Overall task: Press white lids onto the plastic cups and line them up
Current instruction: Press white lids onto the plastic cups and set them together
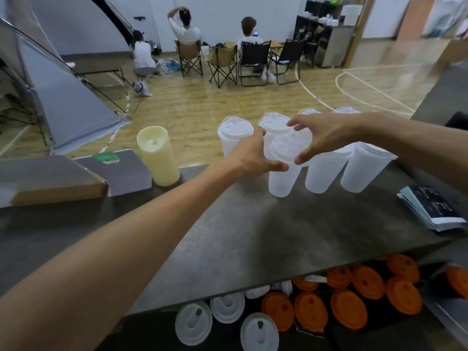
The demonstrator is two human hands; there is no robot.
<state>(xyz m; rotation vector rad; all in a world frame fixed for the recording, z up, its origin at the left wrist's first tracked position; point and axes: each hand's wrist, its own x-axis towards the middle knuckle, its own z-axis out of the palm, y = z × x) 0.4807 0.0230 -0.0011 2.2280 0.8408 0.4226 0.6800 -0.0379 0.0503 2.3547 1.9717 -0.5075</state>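
Note:
Several translucent plastic cups stand on the dark grey counter (253, 236). My left hand (250, 158) grips the side of the nearest cup (282, 181), thumb curled round its front just under the rim. A white lid (288, 145) sits on that cup, and my right hand (321, 135) holds the lid's rim with thumb and curled fingers from the right. Behind stand lidded cups: one at the left (234, 138), one in the middle (273, 122). Two cups (324, 173) (362, 171) stand to the right, their tops partly hidden by my right forearm.
A cream cylinder (158, 155) and a grey box (119, 171) stand at the left by a cardboard box (50, 183). Booklets (430, 209) lie at the right edge. Below the counter lie loose white lids (228, 307) and orange lids (349, 307). People sit on folding chairs beyond.

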